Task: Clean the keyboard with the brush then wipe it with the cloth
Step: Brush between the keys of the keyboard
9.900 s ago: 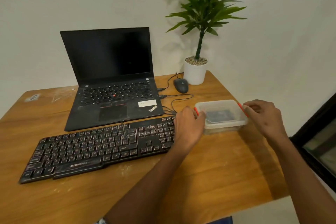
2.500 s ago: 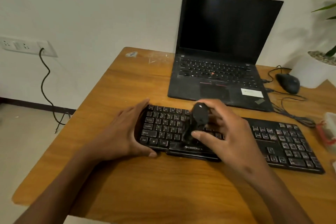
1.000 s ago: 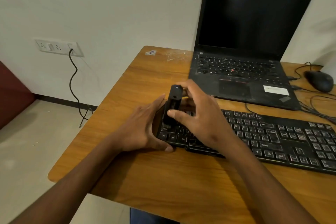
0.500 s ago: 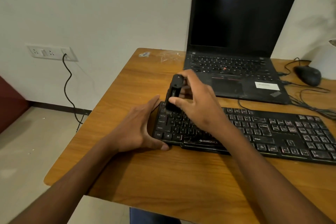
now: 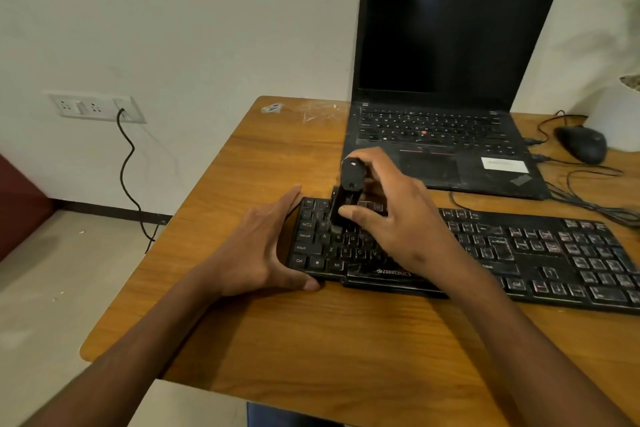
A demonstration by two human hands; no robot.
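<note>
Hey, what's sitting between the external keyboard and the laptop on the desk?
In the head view, only bare wooden table and a thin black cable lie between the keyboard and the laptop; the right hand partly covers that strip.

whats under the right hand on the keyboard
The right hand grips a black brush whose lower end meets the keys near the left end of the keyboard. The keys under the palm are covered, and the bristles cannot be made out.

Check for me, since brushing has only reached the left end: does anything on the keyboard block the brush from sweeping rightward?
Nothing visible does. The right hand holds the brush on the keyboard; its keys rightward lie bare.
</note>
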